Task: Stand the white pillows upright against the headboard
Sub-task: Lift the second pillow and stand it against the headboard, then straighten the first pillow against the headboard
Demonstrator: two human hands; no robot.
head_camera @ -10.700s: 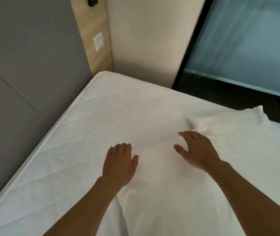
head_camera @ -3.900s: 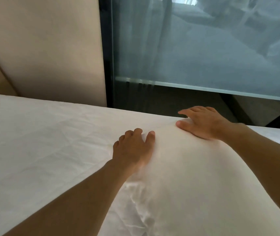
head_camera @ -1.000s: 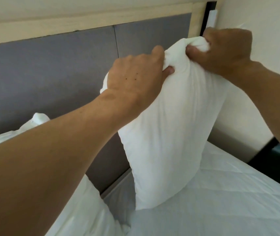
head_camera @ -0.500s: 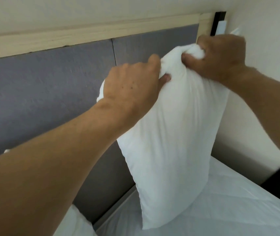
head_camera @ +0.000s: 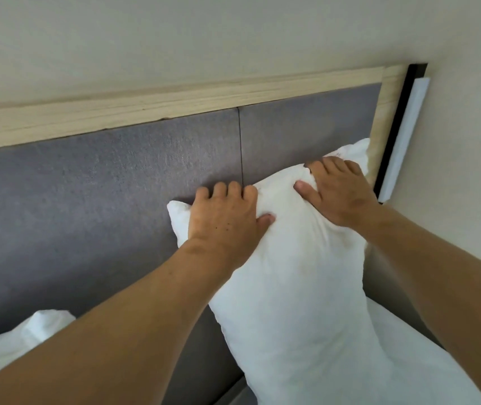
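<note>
A white pillow (head_camera: 297, 287) stands on end against the grey padded headboard (head_camera: 110, 182), near its right end. My left hand (head_camera: 224, 217) grips the pillow's top edge on the left, fingers curled over it and thumb pressed into the front. My right hand (head_camera: 338, 191) pinches the top edge on the right, bunching the cloth. A second white pillow (head_camera: 20, 337) shows at the lower left, partly hidden behind my left forearm.
A pale wooden frame (head_camera: 175, 103) borders the headboard along the top and right side. A white strip fixture (head_camera: 403, 135) hangs on the side wall to the right. The white mattress (head_camera: 414, 355) shows at the lower right.
The pillow has come down from mid-air and now leans on the headboard. Both hands have dropped lower with it and still hold its top edge.
</note>
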